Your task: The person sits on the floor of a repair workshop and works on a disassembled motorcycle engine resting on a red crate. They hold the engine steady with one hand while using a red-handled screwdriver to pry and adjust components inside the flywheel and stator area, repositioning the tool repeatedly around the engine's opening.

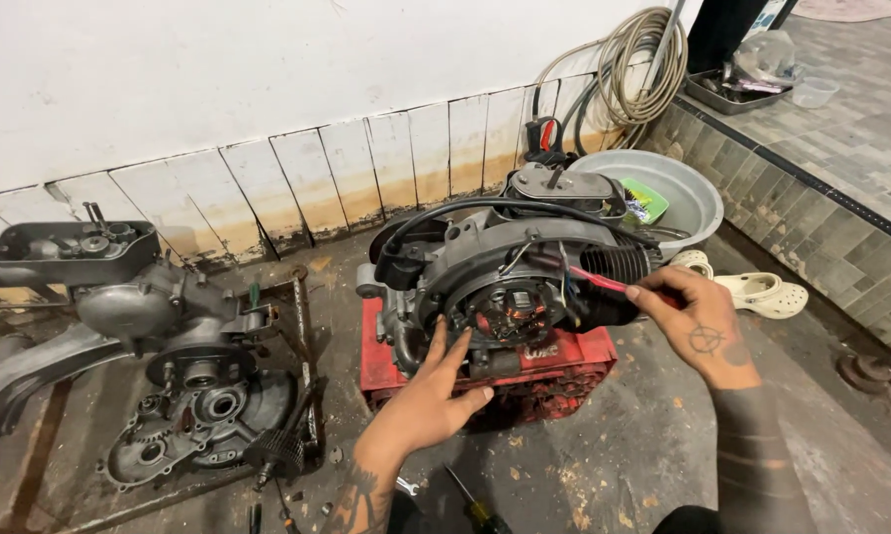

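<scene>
Engine (510, 277) sits on a red crate (554, 371) on the concrete floor (663, 455), near the tiled wall, its round stator plate (513, 305) with copper coils facing the camera; the left hand (428, 396) rests open against the plate's lower left rim, fingers spread and steadying — nothing clamped in it; the right hand (698, 321) pinches a red-handled tool (604, 282), fingers closed on its grip, the tip reaching in among the wires at the plate's right side. The step in hand looks like work on the stator wiring or a fastener there; the next move likely calls for a steady tip and care not to nick the thin wires. A second engine case (183, 386) lies opened, well apart to the left; a screwdriver (475, 509) lies near the left wrist.
</scene>
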